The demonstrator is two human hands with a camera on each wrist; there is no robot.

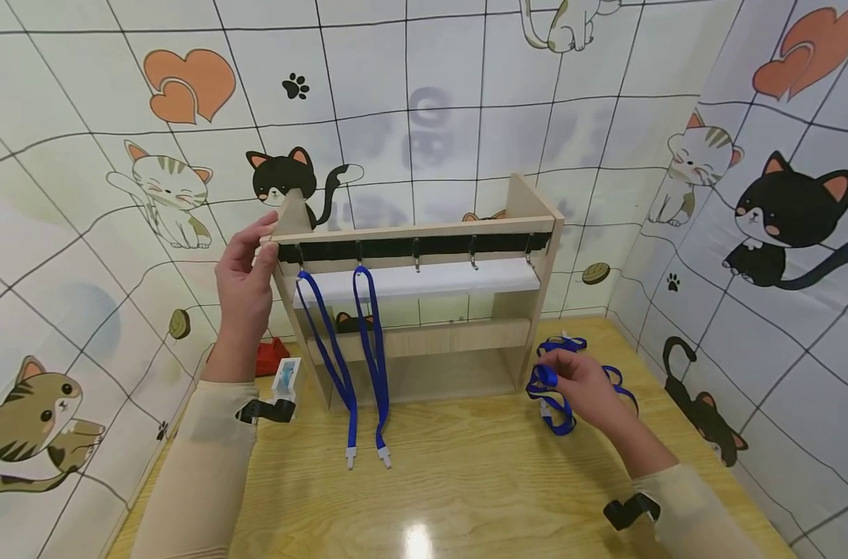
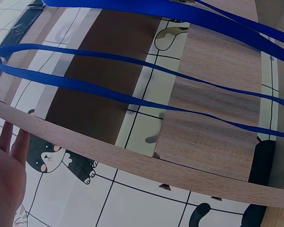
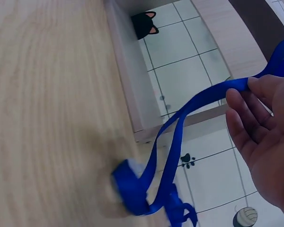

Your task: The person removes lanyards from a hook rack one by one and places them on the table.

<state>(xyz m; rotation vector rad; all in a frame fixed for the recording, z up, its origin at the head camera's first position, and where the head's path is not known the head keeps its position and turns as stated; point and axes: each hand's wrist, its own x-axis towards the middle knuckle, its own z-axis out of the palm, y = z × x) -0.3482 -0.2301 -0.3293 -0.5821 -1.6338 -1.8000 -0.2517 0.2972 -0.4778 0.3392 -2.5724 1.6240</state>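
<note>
A small wooden rack (image 1: 424,338) stands on the table, with a black strip (image 1: 389,248) of metal hooks along its top. Two blue lanyards (image 1: 378,365) hang from the two leftmost hooks, their white clips reaching down in front. My left hand (image 1: 245,272) grips the rack's upper left corner. Beside the rack's right side, my right hand (image 1: 583,384) pinches another blue lanyard (image 3: 203,97) between thumb and fingers. The strap drops from the fingers in a loop toward the tabletop, as the right wrist view shows.
More blue lanyards (image 1: 616,380) lie bunched on the table (image 1: 438,481) right of the rack. Behind the left forearm are a red object (image 1: 270,357) and a small white-and-blue box (image 1: 286,378). Cat-patterned cloth walls (image 1: 424,109) enclose the back and sides.
</note>
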